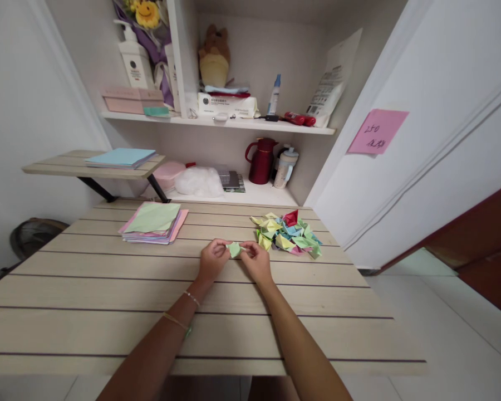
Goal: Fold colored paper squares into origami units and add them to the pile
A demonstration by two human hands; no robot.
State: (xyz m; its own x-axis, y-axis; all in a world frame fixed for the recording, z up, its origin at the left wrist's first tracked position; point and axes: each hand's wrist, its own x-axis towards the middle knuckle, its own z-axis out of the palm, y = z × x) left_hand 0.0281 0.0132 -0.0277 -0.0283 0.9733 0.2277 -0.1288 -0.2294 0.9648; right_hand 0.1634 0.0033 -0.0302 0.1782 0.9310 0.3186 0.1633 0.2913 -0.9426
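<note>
A small folded piece of light green paper (234,249) is held between my two hands, over the middle of the table. My left hand (214,260) pinches its left end, and my right hand (256,262) pinches the right end. Both sets of fingertips are closed on the paper, hiding its ends. Just to the right of my right hand lies a pile of folded paper boats (284,242) in yellow, green, blue, pink and red. Farther left sits a stack of coloured paper sheets (152,218), a pale green one on top.
The slatted wooden table (121,301) backs onto a white shelf unit (234,123). A small raised shelf (62,163) at the left carries blue paper (121,157). Behind the table stand a dark red jug (261,161) and a light bottle (285,169).
</note>
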